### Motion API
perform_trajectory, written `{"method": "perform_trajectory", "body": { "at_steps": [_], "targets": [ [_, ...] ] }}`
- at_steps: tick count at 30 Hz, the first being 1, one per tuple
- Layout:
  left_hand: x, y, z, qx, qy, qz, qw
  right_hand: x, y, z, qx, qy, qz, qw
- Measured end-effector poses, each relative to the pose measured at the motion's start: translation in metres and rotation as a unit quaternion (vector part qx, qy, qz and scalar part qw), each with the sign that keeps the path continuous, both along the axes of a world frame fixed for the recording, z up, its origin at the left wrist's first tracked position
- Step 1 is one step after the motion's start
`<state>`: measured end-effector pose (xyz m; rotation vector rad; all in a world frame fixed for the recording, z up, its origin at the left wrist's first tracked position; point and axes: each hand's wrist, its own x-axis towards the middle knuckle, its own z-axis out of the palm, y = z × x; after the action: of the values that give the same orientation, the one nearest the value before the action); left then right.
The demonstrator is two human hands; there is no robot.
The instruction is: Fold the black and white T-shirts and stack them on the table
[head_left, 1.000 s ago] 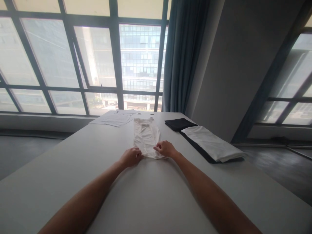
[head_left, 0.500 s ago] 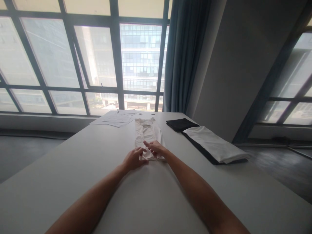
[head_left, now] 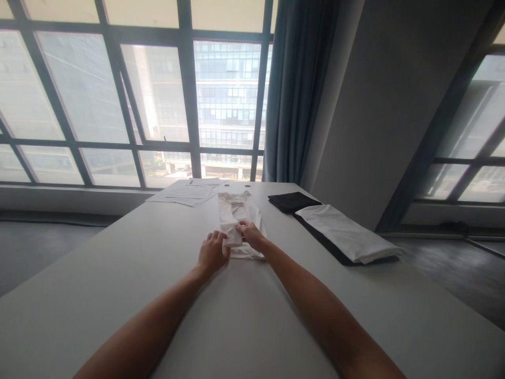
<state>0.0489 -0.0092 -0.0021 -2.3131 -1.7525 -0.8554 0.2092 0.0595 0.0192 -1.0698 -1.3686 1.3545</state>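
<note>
A white garment (head_left: pixel 232 204), folded into a narrow strip, lies lengthwise on the white table (head_left: pixel 130 268). Its near end is partly lifted, with a flap of cloth raised between my hands. My left hand (head_left: pixel 213 251) grips the left side of that flap, thumb toward me. On the other side, my right hand (head_left: pixel 251 233) pinches the flap's right edge, fingers pointing left. The lower layer of the garment rests flat on the table beneath the flap.
Sheets of paper (head_left: pixel 189 191) lie at the table's far left. A folded black cloth (head_left: pixel 294 201) is at the far right, beside a folded white cloth (head_left: pixel 347 234) on top of dark cloth. Windows and a blue-grey curtain (head_left: pixel 302 95) stand behind the table.
The near end of the garment has been raised into a flap. My right hand has closed on its edge and moved slightly; my left hand has shifted a little left and grips the flap's other side.
</note>
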Motion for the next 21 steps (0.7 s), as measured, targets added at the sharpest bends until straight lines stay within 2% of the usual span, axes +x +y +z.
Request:
{"method": "perform_trajectory", "body": {
  "at_steps": [3, 8, 11, 14, 18, 21],
  "targets": [
    [0.000, 0.003, -0.002, -0.037, -0.026, 0.026, 0.999, -0.001, 0.000, -0.002, -0.031, 0.033, -0.005, 0.999],
    [-0.001, 0.001, 0.003, -0.072, -0.060, 0.022, 0.995, -0.001, 0.002, -0.003, -0.049, 0.050, -0.020, 0.997],
    [-0.002, 0.001, 0.005, -0.040, -0.074, -0.006, 0.996, 0.000, 0.004, -0.002, -0.058, 0.039, -0.030, 0.997],
    [-0.006, 0.005, 0.003, -0.021, -0.103, -0.062, 0.993, 0.001, 0.005, -0.002, -0.060, 0.030, -0.037, 0.997],
    [-0.013, 0.012, 0.002, -0.055, -0.157, -0.106, 0.980, 0.002, 0.008, -0.005, -0.039, 0.016, -0.039, 0.998],
    [-0.020, 0.016, 0.007, -0.074, -0.187, -0.123, 0.972, 0.002, 0.011, -0.008, 0.020, -0.056, -0.032, 0.998]
  ]
}}
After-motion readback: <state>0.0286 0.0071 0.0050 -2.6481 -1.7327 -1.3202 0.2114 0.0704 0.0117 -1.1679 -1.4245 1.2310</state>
